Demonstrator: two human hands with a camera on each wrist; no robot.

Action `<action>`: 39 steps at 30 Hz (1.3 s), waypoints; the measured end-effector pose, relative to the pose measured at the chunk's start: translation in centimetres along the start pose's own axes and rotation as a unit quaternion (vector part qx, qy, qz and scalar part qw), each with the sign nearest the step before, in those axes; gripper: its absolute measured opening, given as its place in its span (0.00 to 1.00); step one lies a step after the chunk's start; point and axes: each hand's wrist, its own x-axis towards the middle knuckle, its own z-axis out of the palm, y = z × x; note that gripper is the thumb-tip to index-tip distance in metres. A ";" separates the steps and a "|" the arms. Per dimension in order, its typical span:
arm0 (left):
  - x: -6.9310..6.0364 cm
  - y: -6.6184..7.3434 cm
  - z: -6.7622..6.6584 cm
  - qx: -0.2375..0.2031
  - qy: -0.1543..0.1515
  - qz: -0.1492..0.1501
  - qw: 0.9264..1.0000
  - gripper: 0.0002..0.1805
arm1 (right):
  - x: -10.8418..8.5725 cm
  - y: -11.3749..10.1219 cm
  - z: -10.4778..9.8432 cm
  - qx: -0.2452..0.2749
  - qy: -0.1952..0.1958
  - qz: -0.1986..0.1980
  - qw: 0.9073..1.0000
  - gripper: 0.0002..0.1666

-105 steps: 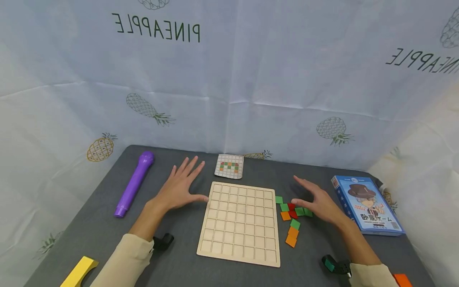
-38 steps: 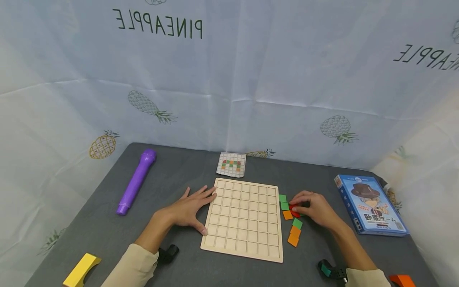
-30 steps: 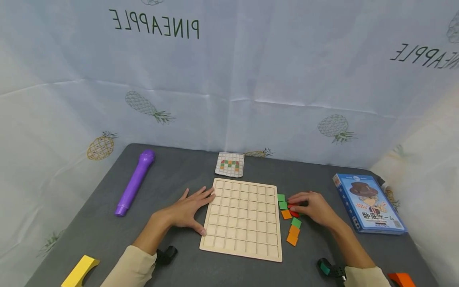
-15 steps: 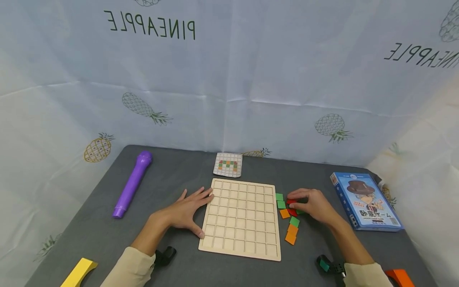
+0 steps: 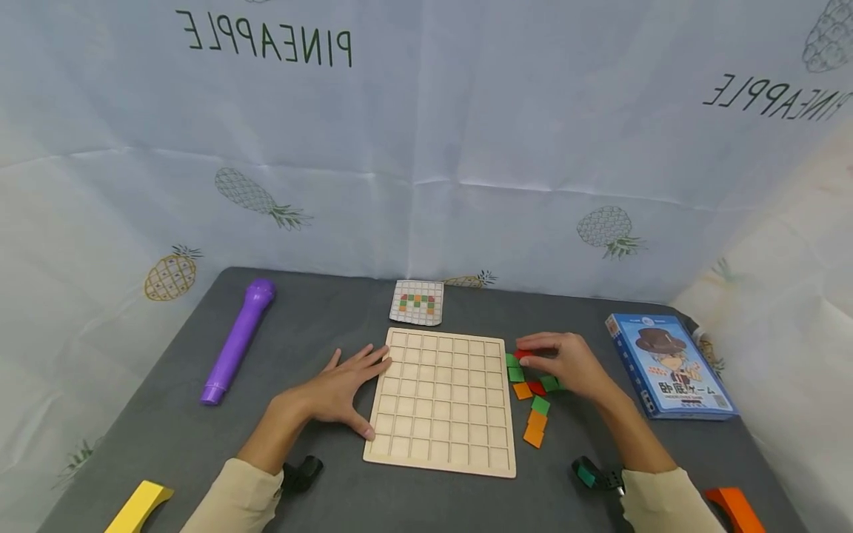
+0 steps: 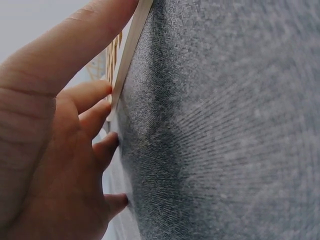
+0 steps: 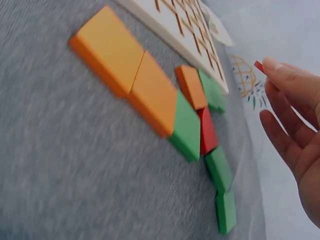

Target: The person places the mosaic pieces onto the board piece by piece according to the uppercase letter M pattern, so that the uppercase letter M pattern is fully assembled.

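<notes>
A pale wooden grid board (image 5: 440, 400) lies mid-table. Along its left edge rests my left hand (image 5: 333, 392), fingers spread and thumb at the rim; the left wrist view shows the thumb (image 6: 75, 47) against the board's side. Thumb and fingers of my right hand (image 5: 574, 364) pinch a red tile (image 5: 523, 354), raised off the table in the right wrist view, mostly covered by the fingertips. Below it lie another red tile (image 7: 207, 131), orange tiles (image 5: 533, 428) and green tiles (image 5: 515, 374), some partly behind the hand. Behind the board is a pattern card (image 5: 417, 302) with coloured squares.
A purple microphone-shaped stick (image 5: 238, 342) lies at left, with a yellow arched block (image 5: 138, 508) in front of it. At right are a blue game box (image 5: 671, 366) and an orange arched block (image 5: 736, 509). A pineapple-print cloth (image 5: 426, 148) hangs behind the table.
My left hand has come down onto the board's left edge. The right hand reached into the tiles, took a red one and has lifted it slightly away towards the board.
</notes>
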 end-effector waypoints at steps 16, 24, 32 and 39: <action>0.0 0.2 0.0 0.008 -0.001 0.012 1.000 0.66 | 1.9 -1.7 1.6 0.078 -0.013 -0.005 0.997 0.13; 0.0 0.3 0.2 0.012 0.000 0.008 1.000 0.66 | 2.9 -2.7 3.1 0.104 -0.033 0.006 0.994 0.16; -0.2 0.4 0.4 0.023 0.017 0.007 1.000 0.66 | 3.8 -3.8 4.8 0.139 -0.046 0.010 0.989 0.10; -0.3 0.3 0.4 0.021 0.020 0.005 1.000 0.66 | 4.3 -4.3 5.7 0.143 -0.049 0.008 0.989 0.11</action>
